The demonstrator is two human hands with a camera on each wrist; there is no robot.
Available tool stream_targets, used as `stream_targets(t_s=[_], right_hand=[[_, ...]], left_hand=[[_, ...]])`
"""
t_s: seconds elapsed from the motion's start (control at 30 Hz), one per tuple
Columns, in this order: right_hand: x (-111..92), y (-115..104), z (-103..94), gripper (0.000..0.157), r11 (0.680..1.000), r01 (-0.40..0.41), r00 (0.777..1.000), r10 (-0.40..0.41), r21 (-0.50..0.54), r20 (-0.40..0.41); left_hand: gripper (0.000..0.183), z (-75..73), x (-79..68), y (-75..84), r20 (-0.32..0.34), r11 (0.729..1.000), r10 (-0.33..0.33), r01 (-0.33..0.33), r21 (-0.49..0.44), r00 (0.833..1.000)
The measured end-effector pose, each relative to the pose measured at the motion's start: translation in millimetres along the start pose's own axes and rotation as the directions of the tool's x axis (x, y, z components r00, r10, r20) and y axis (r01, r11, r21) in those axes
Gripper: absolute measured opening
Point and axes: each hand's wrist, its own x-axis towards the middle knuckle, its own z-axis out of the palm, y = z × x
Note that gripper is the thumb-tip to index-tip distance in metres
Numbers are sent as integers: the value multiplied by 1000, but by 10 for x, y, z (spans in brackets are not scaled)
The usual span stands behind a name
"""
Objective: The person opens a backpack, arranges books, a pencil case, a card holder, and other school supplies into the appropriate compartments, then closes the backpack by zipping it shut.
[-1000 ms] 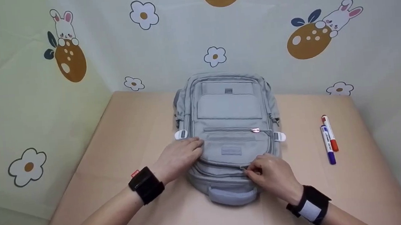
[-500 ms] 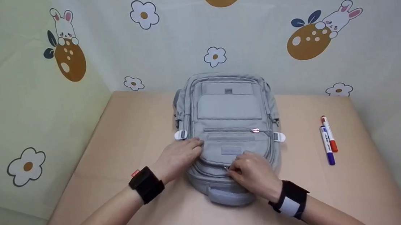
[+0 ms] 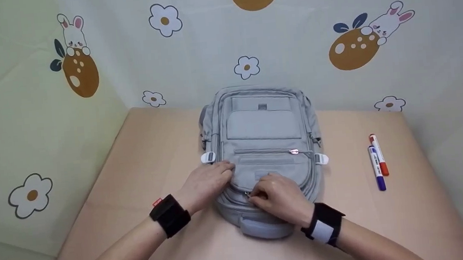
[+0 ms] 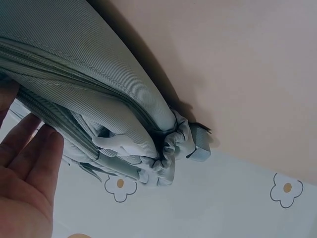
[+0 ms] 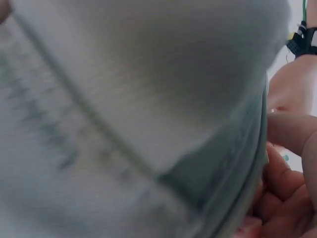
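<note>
A grey-blue backpack lies front side up on the table, its padded top handle towards the person. On the left side of its front pocket rests my left hand; in the left wrist view its fingers reach nearly straight against the zipped edge. My right hand pinches a small metal zipper pull on the pocket's curved zipper, thumb and forefinger together and the other fingers curled. That hand partly covers the sewn label. Blurred fabric fills much of the right wrist view.
Two markers, one with a blue cap and one with a red cap, lie side by side on the table to the right. White side buckles stick out from the backpack. A printed curtain closes off the back.
My right hand has moved left along the pocket's curved zipper with the zipper pull, from its right part to left of the middle. The left hand has stayed in place.
</note>
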Motion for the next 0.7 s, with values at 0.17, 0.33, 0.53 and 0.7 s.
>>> stream_targets(t_s=[0.17, 0.33, 0.53, 0.7], right_hand=[[-97, 157, -154, 10, 998, 42, 994, -37, 46, -103], [-231, 427, -288, 12, 991, 126, 978, -133, -50, -158], [-390, 665, -311, 22, 973, 159, 981, -175, -168, -88], [-402, 739, -275, 22, 960, 184, 974, -207, -211, -90]], left_hand=[[8, 14, -10, 3, -8, 1000, -14, 14, -10, 1000], [8, 33, -34, 13, -62, 999, -20, 18, -35, 998], [6, 13, -27, 39, -60, 997, -36, 32, -63, 998], [5, -38, 11, 84, -44, 987, -69, 62, -150, 997]])
